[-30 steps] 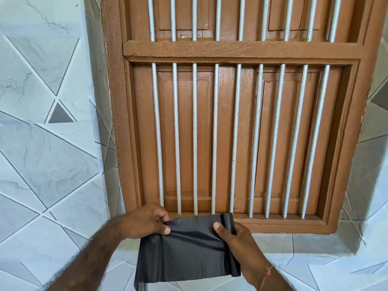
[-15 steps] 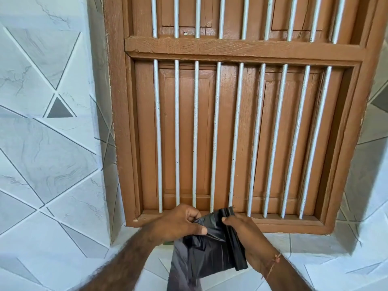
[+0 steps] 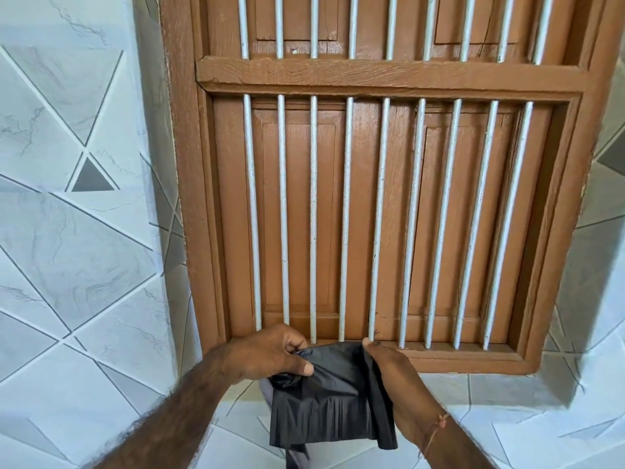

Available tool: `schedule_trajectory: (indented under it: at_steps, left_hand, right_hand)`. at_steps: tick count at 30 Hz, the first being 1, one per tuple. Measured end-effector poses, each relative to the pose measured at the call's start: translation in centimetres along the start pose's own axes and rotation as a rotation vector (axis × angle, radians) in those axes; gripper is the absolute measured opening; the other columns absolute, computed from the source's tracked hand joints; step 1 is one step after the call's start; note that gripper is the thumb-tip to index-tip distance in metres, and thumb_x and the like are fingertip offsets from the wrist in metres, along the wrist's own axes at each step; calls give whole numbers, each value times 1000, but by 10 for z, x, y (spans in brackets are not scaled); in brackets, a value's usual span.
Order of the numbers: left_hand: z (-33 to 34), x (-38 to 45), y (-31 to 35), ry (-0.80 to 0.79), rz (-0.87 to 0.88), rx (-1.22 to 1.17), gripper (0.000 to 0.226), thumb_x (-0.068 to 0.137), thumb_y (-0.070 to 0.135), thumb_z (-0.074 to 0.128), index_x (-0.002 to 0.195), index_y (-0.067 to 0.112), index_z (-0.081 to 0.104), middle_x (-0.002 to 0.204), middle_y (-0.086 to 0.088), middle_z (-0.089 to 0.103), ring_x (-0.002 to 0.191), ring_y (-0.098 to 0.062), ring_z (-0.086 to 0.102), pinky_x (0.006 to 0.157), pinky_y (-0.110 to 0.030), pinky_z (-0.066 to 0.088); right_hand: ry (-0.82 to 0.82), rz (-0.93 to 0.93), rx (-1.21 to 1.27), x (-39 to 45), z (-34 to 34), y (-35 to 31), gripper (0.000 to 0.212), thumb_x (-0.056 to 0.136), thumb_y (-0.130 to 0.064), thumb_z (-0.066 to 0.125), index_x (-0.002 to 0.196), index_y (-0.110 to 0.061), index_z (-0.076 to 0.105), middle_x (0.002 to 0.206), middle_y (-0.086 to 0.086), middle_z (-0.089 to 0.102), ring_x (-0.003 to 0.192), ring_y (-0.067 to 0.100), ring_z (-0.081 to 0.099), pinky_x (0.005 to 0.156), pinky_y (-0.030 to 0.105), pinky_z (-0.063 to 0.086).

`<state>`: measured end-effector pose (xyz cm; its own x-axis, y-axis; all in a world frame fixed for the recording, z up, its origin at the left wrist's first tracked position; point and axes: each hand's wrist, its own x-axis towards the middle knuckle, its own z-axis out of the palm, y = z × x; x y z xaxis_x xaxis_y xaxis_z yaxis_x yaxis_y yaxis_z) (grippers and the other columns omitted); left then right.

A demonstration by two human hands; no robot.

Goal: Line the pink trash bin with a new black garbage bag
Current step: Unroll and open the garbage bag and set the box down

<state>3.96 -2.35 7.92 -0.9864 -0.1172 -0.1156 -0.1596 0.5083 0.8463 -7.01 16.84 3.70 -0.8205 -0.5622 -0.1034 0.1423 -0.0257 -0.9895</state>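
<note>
A folded black garbage bag (image 3: pixel 331 404) hangs between both hands at the bottom centre of the head view, its pleated lower part dangling. My left hand (image 3: pixel 274 355) pinches the bag's upper left edge between thumb and fingers. My right hand (image 3: pixel 395 380) grips the upper right edge, with a thread band on the wrist. The two hands are close together and the plastic bunches between them. The pink trash bin is not in view.
Straight ahead is a brown wooden window frame (image 3: pixel 406 77) with several vertical white metal bars (image 3: pixel 345 214) and closed shutters behind. White marble-patterned tiles (image 3: pixel 67 248) cover the wall on the left, right and below the sill.
The hands drew closer together, so the flat-stretched bag crumpled. The bag's top now bunches between my fingers. The view shifted slightly leftward.
</note>
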Motion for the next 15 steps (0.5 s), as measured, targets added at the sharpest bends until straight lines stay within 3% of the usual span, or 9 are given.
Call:
schedule_trajectory:
  at_steps: [3,6,9,12,15]
  left_hand:
    - [-4,-3,-5,-24,-22,5,2,88,15,71,89,15,72,88,2,74,81,-6,69,70,-16,52]
    - [-9,-5,-9,-36,-36,30,8,86,23,73,90,16,73,88,0,73,85,-10,68,75,-22,52]
    - [-13,-7,-11,-15,-26,33,9,87,21,72,88,12,72,77,8,72,76,-4,67,69,-17,52]
    - [-14,-7,-11,-10,-12,38,5,88,18,71,86,14,71,71,11,70,70,1,65,64,-12,50]
    - [-16,-7,-14,-23,-35,85,11,86,23,73,91,14,73,82,6,73,80,-6,67,73,-19,52]
  right_hand:
    - [-50,-80,-58,-1,3,5,19,81,-28,75,92,-12,74,92,7,78,89,24,73,82,37,58]
    - [38,-147,-95,2,3,8,4,82,-13,72,85,-11,73,86,10,75,84,25,70,74,33,55]
    - [104,-71,-83,6,1,8,12,90,-18,59,85,-11,68,87,8,69,85,25,64,76,34,50]
    - [170,-46,-148,10,-3,11,30,96,-23,43,75,-9,60,75,8,60,73,21,56,68,30,41]
    - [139,-76,-154,12,-6,16,33,95,-32,53,85,-5,69,83,9,73,79,22,67,79,33,53]
